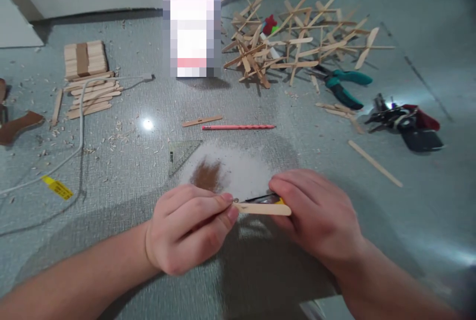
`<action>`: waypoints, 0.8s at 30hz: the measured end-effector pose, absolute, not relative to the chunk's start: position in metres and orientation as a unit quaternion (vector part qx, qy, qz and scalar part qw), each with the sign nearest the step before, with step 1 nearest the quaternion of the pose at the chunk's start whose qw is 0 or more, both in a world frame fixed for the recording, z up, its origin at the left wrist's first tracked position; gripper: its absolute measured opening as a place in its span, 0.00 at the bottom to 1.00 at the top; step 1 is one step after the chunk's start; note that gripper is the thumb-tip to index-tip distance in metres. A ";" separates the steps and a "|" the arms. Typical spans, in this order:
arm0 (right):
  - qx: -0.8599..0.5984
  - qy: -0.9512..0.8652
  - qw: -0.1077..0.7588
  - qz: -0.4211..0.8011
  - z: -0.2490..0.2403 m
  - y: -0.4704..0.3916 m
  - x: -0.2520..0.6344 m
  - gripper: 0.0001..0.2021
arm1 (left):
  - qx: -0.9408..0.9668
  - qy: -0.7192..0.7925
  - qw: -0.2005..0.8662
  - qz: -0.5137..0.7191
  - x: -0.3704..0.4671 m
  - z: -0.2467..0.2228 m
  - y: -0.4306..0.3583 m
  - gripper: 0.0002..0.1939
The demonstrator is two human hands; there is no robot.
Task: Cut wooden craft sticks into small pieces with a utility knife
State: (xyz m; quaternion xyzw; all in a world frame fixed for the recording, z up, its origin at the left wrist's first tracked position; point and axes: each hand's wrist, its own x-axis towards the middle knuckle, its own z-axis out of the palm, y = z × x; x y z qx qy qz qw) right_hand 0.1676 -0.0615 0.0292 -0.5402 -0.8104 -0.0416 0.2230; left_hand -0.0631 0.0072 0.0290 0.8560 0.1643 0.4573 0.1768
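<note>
Between the thumb and fingers of my left hand [195, 225] is pinched a flat wooden craft stick [266, 209], pointing right, with a small dark notch or mark near my fingertips. My right hand [314, 211] is closed around a utility knife [275, 200] with a yellow part and a dark blade. The blade points left, just behind the stick; whether it touches the wood I cannot tell. Beyond my hands lies a pale patch [245, 166] with a brown smear on it. A clear set square [183, 154] rests at its left edge.
Behind the patch lie a pink pencil [238, 127] and a marked stick [203, 121]. Crossed sticks [256, 57] pile up at the back right, near teal-handled pliers [345, 87]. Bundled sticks [94, 59] and a white cable [82, 121] are on the left. A bright pixelated object [191, 22] stands at the back.
</note>
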 end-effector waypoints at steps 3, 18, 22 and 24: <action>-0.541 -0.810 0.223 -0.048 0.030 -0.061 0.168 0.08 | 0.856 0.162 0.181 0.457 -0.062 0.030 0.007 0.05; -0.519 -0.811 0.268 -0.026 0.026 -0.055 0.166 0.07 | 0.834 0.175 0.212 0.479 -0.060 0.021 -0.001 0.03; -0.516 -0.812 0.274 -0.010 0.026 -0.054 0.166 0.07 | 0.820 0.190 0.242 0.483 -0.059 0.019 -0.002 0.04; -0.514 -0.811 0.279 -0.001 0.027 -0.054 0.165 0.06 | 0.815 0.190 0.249 0.488 -0.059 0.018 -0.003 0.04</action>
